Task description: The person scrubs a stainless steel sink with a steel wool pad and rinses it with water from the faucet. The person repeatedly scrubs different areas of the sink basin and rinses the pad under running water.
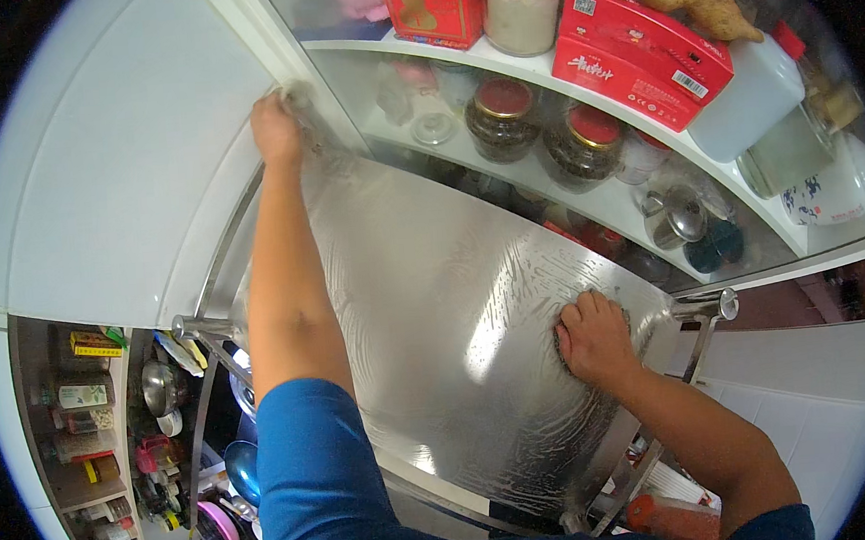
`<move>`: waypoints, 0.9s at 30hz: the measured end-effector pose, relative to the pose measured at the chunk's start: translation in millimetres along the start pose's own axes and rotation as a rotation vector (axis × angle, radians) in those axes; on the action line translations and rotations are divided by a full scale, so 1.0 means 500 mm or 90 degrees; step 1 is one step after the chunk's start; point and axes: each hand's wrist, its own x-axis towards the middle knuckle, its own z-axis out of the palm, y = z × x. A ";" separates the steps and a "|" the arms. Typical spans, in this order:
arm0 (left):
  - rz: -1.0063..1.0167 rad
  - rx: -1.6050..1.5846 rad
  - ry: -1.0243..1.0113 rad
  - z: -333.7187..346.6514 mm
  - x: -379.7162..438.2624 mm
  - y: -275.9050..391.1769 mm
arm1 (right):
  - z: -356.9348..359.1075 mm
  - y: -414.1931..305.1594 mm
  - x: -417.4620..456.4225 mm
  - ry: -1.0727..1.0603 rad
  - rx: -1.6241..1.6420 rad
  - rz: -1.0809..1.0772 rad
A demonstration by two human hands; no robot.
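A large stainless-steel panel (417, 271) lies before me in a tubular metal frame. Streaks of wet, cloudy liquid cover much of its surface, thickest on the right half. My right hand (597, 337) presses a dark scouring pad (560, 342) flat against the panel's right side; most of the pad is hidden under the palm. At the far left corner, my left hand (277, 130) grips the panel's edge beside a white cabinet frame (235, 28). Its fingertips are hidden.
Behind the panel, a glass-fronted cabinet holds lidded jars (503, 118), a red box (635, 52) with writing and a plastic jug (752, 101). Round ends of the frame tube (727, 303) stick out at both sides. Lower left are shelves (123, 419) of containers and a blue bowl (242, 471).
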 end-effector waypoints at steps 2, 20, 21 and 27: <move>0.155 0.137 -0.059 0.019 -0.007 0.001 | 0.002 0.000 0.001 -0.004 -0.001 0.003; 0.024 -0.120 -0.302 -0.079 -0.211 -0.150 | 0.001 -0.005 0.001 0.008 -0.039 0.010; 0.051 -0.090 -0.262 -0.066 -0.203 -0.173 | 0.005 -0.006 0.001 0.004 -0.029 0.006; -0.029 0.084 -0.104 0.060 -0.196 -0.107 | -0.007 0.003 -0.002 0.006 -0.021 0.003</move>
